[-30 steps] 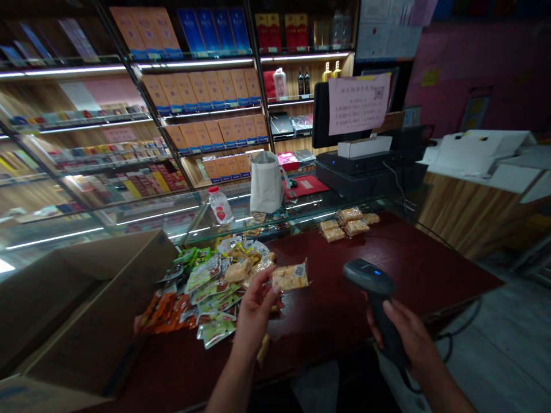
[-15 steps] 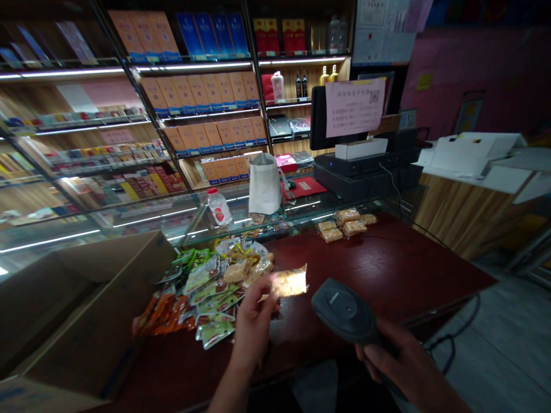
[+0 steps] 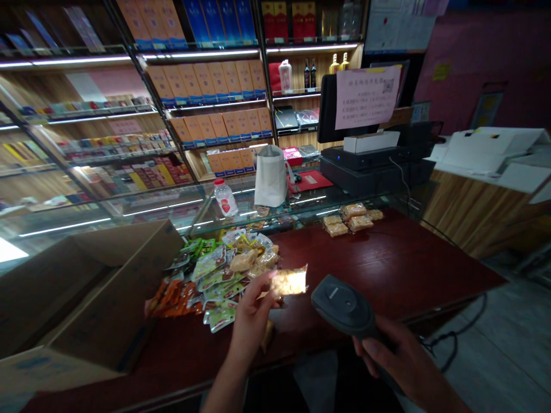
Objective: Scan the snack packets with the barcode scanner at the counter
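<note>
My left hand (image 3: pixel 252 318) pinches a small clear-wrapped snack packet (image 3: pixel 289 281) and holds it up above the dark red table (image 3: pixel 387 264). The packet glows brightly, lit by the scanner. My right hand (image 3: pixel 398 358) grips the handle of a dark handheld barcode scanner (image 3: pixel 344 304), whose head points left at the packet from a short distance. A heap of mixed snack packets (image 3: pixel 215 275), green, orange and yellowish, lies on the table just left of my left hand.
An open cardboard box (image 3: pixel 86 298) stands at the left edge of the table. A few wrapped snacks (image 3: pixel 350 218) lie at the table's far side. A glass counter holds a bottle (image 3: pixel 224 198), a white bag (image 3: pixel 270 175) and a till with a monitor (image 3: pixel 370 155). The scanner's cable (image 3: pixel 447 353) hangs at the right.
My right hand has swung the scanner down and left towards the packet, which now glows under its light. My left hand has kept the packet raised in nearly the same place.
</note>
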The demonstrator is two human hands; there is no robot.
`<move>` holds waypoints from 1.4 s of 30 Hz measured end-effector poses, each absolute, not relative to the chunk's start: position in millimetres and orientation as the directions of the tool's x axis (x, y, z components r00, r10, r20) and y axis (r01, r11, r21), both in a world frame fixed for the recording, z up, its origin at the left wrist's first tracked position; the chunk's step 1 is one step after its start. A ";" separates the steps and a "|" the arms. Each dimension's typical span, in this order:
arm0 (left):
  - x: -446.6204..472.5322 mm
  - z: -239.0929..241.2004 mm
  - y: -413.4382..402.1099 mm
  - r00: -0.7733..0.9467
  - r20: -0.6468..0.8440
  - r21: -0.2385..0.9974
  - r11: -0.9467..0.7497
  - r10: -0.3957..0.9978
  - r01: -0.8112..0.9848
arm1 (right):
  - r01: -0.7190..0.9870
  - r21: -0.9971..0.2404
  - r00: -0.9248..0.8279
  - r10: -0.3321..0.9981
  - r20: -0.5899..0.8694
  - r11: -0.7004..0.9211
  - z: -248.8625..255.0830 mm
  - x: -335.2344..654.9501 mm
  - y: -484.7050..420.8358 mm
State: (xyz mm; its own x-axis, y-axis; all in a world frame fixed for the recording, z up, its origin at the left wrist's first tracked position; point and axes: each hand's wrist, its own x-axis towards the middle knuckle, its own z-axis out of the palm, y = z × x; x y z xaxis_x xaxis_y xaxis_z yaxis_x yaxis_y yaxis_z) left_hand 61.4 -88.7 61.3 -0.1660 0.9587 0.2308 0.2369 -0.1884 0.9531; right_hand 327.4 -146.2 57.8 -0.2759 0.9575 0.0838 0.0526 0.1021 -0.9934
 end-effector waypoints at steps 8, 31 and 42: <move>19.8 59.6 -96.4 -0.199 0.177 0.934 -0.101 0.964 0.342 | -0.044 -0.999 -0.231 0.972 0.036 0.026 55.4 329.1 -147.7; 21.9 -29.8 -127.6 -0.010 0.516 0.107 -0.053 0.856 0.993 | -0.083 -0.992 -0.191 0.979 -0.076 -0.093 47.4 325.9 -142.7; 42.7 -22.3 -115.7 -0.013 0.634 0.175 -0.127 0.773 0.976 | -0.144 -0.982 -0.160 0.983 -0.094 -0.118 21.8 337.9 -132.6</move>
State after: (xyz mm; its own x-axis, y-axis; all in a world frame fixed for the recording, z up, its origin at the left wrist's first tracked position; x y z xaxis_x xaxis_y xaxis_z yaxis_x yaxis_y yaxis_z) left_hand 42.7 -115.7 -22.3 -0.0129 0.7732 0.6340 0.9763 -0.1272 0.1749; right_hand 337.9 -132.6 21.8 -0.1597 0.9827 -0.0943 -0.1445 -0.1177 -0.9825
